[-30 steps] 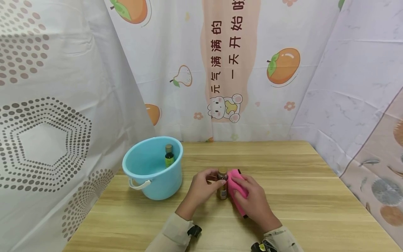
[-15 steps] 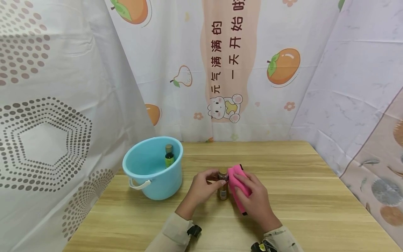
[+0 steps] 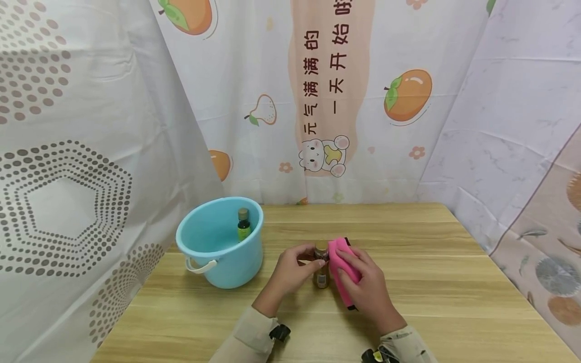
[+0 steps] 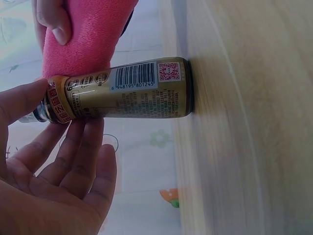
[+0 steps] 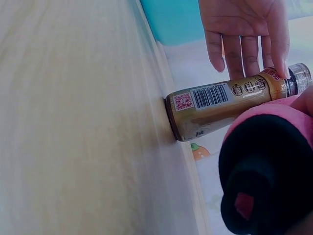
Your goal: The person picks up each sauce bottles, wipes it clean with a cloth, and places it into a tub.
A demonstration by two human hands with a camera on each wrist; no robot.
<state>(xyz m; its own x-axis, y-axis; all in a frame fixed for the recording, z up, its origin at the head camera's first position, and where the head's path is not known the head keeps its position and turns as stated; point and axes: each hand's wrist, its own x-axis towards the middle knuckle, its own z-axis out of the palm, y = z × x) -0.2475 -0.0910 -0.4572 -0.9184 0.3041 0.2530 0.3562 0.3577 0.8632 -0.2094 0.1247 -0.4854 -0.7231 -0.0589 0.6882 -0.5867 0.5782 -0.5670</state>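
A small gold-brown bottle (image 3: 322, 278) with a barcode label stands upright on the wooden table. Near its neck, my left hand (image 3: 290, 270) pinches it between thumb and fingers. The left wrist view shows the thumb over the upper label of the bottle (image 4: 142, 90) and the fingers on the other side. My right hand (image 3: 371, 290) grips a folded pink towel (image 3: 338, 252) with black edging and holds it against the bottle's right side. In the right wrist view the towel's black edge (image 5: 264, 166) hides part of the bottle.
A light blue bucket (image 3: 233, 267) with a white handle (image 3: 201, 267) stands to the left of my hands. Inside it is a dark bottle (image 3: 244, 225) with a yellow-green label. The wooden table (image 3: 431, 272) ends at a printed curtain (image 3: 272, 65) behind.
Over the first half second, my right hand and the towel shifted slightly up and away along the bottle. Since then they have barely moved. The left hand and the bottle stay in place.
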